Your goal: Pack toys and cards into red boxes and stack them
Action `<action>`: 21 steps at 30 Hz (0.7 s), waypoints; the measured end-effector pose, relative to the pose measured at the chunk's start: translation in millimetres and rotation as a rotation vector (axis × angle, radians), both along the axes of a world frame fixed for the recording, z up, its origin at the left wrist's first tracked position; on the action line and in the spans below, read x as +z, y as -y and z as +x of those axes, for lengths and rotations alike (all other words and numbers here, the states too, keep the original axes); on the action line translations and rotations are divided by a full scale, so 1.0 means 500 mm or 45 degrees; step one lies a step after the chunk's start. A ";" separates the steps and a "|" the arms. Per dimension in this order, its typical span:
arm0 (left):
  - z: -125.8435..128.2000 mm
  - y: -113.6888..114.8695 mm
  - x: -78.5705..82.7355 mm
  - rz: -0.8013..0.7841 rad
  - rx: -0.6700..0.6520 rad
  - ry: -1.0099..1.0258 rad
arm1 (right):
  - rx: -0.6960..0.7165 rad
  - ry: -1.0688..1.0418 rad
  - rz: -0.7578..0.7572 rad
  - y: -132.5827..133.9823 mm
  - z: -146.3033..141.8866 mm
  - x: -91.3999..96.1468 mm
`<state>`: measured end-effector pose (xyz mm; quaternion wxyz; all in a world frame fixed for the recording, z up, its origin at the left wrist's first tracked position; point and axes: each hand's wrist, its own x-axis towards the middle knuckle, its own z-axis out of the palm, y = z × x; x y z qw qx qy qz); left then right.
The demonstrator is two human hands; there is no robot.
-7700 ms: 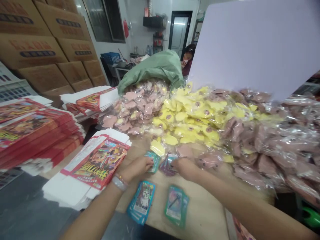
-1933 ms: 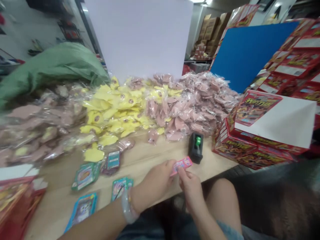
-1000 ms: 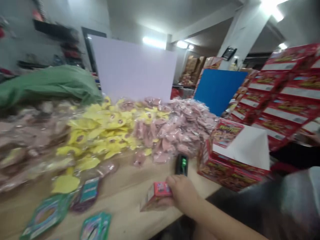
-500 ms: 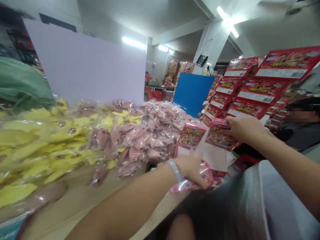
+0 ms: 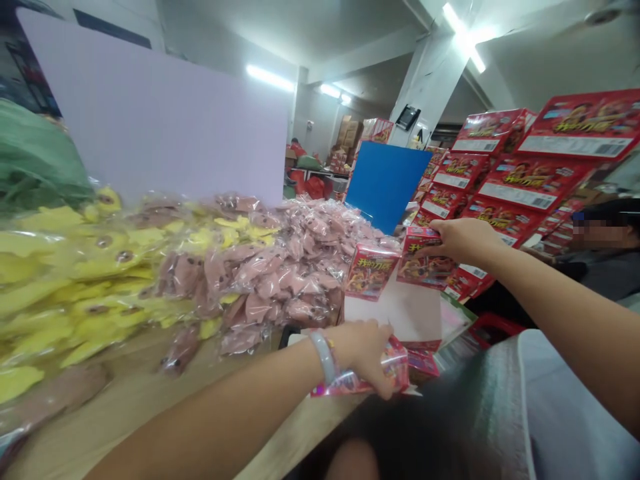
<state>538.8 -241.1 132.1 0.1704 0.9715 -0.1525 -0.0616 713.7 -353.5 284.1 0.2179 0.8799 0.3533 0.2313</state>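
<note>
My right hand (image 5: 465, 240) is closed on the top edge of a small red printed box (image 5: 427, 267), thumb and fingers at its upper corner. Beside that box, to the left, a like red box (image 5: 371, 273) stands on a pale carton surface (image 5: 390, 310). Lower down, my left hand (image 5: 363, 353), with a pale bangle (image 5: 324, 357) on its wrist, curls over a shiny pink-and-red printed pack (image 5: 397, 363). The palm hides much of this pack. Close by on the left lies a heap of pink toys in clear bags (image 5: 285, 280).
Yellow bagged toys (image 5: 100, 293) spread over the tan tabletop (image 5: 175, 407) at left. Behind them stand a lilac panel (image 5: 175, 120) and a blue panel (image 5: 387, 183). Stacked red cartons (image 5: 525, 180) rise at right, with a person (image 5: 605, 260) beyond.
My left hand has shifted left and slightly down, the pink pack moving along with it. The box under my right hand sits a little higher. The view has turned slightly.
</note>
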 end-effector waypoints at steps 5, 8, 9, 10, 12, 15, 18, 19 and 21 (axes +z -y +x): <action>-0.019 -0.008 0.005 0.088 -0.076 0.054 | 0.021 -0.028 -0.053 -0.020 -0.003 0.022; -0.037 -0.020 0.012 0.119 -0.115 0.082 | -0.024 -0.039 -0.056 -0.025 -0.019 0.025; -0.042 -0.025 0.013 0.116 -0.127 0.078 | -0.040 -0.038 -0.049 -0.024 -0.023 0.023; -0.046 -0.030 0.013 0.112 -0.139 0.073 | -0.051 -0.035 -0.038 -0.022 -0.025 0.022; -0.051 -0.036 0.009 0.108 -0.160 0.068 | -0.057 -0.028 -0.014 -0.016 -0.022 0.018; -0.054 -0.040 0.000 0.125 -0.176 0.067 | -0.011 -0.066 0.042 0.000 -0.006 0.021; -0.061 -0.047 0.020 0.121 -0.157 0.009 | 0.036 -0.199 0.193 0.018 0.012 0.031; -0.062 -0.053 0.038 0.089 -0.153 -0.034 | 0.039 -0.247 0.249 0.025 0.016 0.033; -0.053 -0.069 0.090 0.006 -0.141 -0.091 | 0.029 -0.307 0.333 0.038 0.019 0.035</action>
